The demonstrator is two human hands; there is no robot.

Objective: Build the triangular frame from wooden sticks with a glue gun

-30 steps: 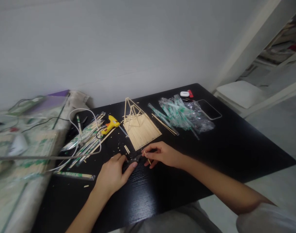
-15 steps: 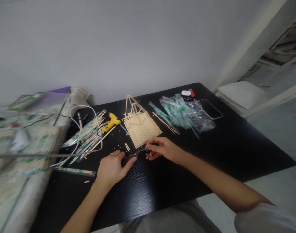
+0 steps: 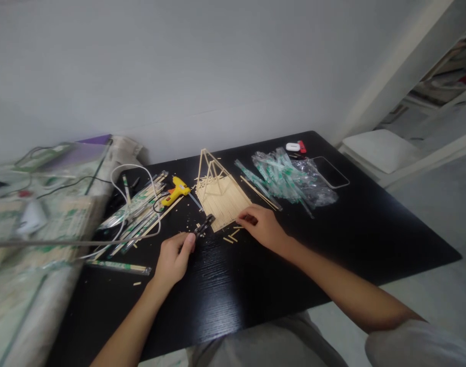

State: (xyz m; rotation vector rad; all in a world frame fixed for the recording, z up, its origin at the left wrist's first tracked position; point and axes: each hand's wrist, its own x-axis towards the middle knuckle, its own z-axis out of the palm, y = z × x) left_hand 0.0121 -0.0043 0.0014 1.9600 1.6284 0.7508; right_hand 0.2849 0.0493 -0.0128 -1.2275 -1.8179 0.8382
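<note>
gripping black pliers (image 3: 204, 226) by the near end, presumably for control, in closed left hand (image 3: 175, 259), with right hand (image 3: 264, 224) half-curled at stick panel (image 3: 225, 203), hold unclear.

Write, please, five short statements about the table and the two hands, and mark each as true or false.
1. The left hand holds a dark tool. True.
2. The glue gun is mostly blue. False: it is mostly yellow.
3. Short stick pieces lie near the right hand. True.
4. The white case lies left of the glue gun. False: it lies to the right of it.
5. The phone lies right of the green-printed wrappers. True.
</note>
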